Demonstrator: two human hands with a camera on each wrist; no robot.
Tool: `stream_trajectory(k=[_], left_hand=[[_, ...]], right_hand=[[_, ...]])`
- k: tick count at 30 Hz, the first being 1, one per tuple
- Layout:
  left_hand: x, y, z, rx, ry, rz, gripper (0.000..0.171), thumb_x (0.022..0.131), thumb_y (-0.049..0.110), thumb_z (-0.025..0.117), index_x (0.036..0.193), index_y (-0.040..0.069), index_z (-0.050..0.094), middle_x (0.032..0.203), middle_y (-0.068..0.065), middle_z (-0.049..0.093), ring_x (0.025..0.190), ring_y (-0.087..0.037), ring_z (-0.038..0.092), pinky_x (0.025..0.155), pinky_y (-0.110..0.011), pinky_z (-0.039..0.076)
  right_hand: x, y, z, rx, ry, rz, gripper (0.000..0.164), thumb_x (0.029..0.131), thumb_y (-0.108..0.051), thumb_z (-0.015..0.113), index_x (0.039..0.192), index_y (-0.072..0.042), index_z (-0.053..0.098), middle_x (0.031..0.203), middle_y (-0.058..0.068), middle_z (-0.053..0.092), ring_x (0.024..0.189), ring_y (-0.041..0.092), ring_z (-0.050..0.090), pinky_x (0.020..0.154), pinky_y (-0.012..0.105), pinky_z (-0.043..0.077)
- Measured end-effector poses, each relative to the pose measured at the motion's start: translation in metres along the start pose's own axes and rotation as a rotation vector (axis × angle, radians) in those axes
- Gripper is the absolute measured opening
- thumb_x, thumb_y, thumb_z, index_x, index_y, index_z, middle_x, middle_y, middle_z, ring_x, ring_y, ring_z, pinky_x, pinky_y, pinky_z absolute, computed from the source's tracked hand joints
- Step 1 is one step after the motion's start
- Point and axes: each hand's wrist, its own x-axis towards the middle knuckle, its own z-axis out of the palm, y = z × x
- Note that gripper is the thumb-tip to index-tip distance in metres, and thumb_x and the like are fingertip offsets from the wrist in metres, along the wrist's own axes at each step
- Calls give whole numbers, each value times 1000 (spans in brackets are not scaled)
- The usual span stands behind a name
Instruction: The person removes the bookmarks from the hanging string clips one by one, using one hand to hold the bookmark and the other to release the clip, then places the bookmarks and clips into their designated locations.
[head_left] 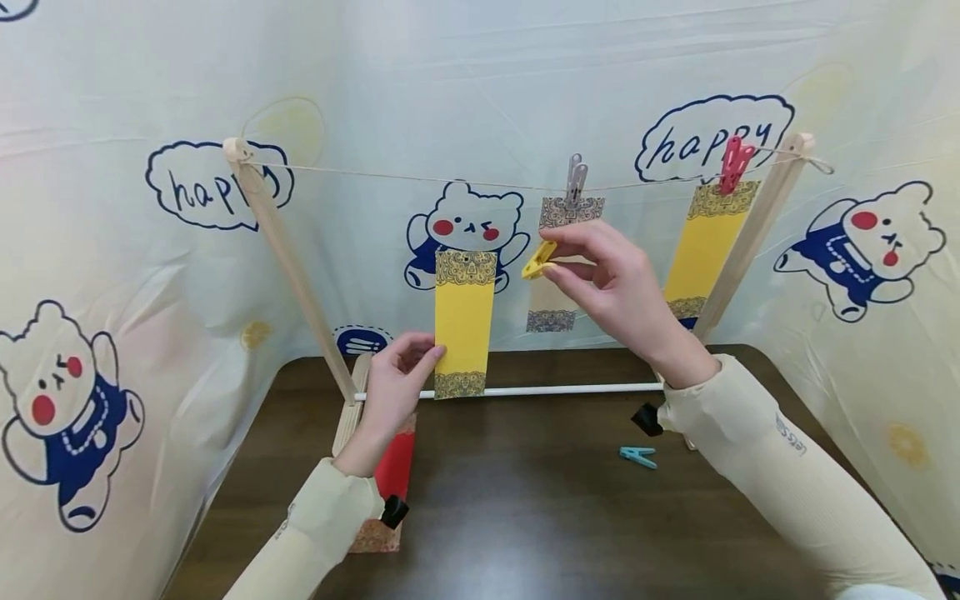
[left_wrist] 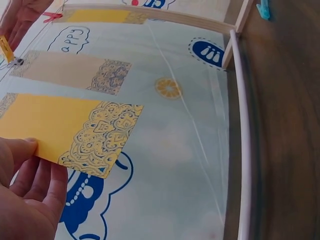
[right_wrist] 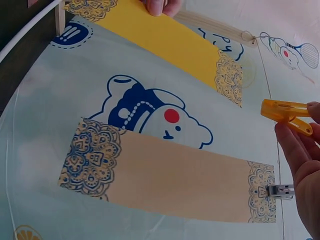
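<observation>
My left hand [head_left: 401,379] pinches the left edge of a yellow card [head_left: 463,325] with patterned bands at both ends, held upright below the string [head_left: 360,173]. Between thumb and fingers of my right hand [head_left: 618,283] is a yellow clothespin [head_left: 538,260], just right of the card's upper end. In the right wrist view the yellow clothespin [right_wrist: 286,114] lies near the string, its handles at the fingertips. Behind that hand a beige card [right_wrist: 185,172] hangs from the string by a grey clothespin [head_left: 576,182]; the hand hides part of it in the head view.
Another yellow card [head_left: 708,242] hangs at right under a red clothespin [head_left: 735,165]. Wooden posts [head_left: 292,267] carry the string, with a white rod [head_left: 570,389] low between them. On the dark table [head_left: 525,500] lie a blue clothespin [head_left: 637,456] and a red card [head_left: 395,467].
</observation>
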Motion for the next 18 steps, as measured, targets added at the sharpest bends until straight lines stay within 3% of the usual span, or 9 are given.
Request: stream_trajectory(k=[7, 10, 18], left_hand=[[-7, 1, -1, 8, -12, 22, 13, 95, 3, 74, 107, -4, 74, 97, -17, 73, 82, -10, 65, 74, -18, 55], [-11, 0, -3, 23, -31, 8, 13, 96, 2, 74, 108, -3, 74, 99, -18, 72, 83, -11, 65, 75, -18, 55], [-20, -3, -6, 18, -37, -30, 13, 95, 2, 74, 108, -1, 75, 101, -19, 73, 83, -14, 65, 76, -18, 56]], right_hand=[[-12, -4, -3, -32, 7, 33, 48, 88, 17, 72, 134, 6, 63, 127, 19, 60, 113, 18, 66, 92, 24, 57], [-20, -6, -4, -77, -1, 41, 47, 87, 17, 74, 131, 7, 64, 125, 16, 62, 112, 17, 67, 93, 22, 56], [-36, -6, -7, -66, -42, 33, 45, 85, 20, 73, 127, 8, 64, 123, 15, 65, 110, 21, 71, 93, 24, 56]])
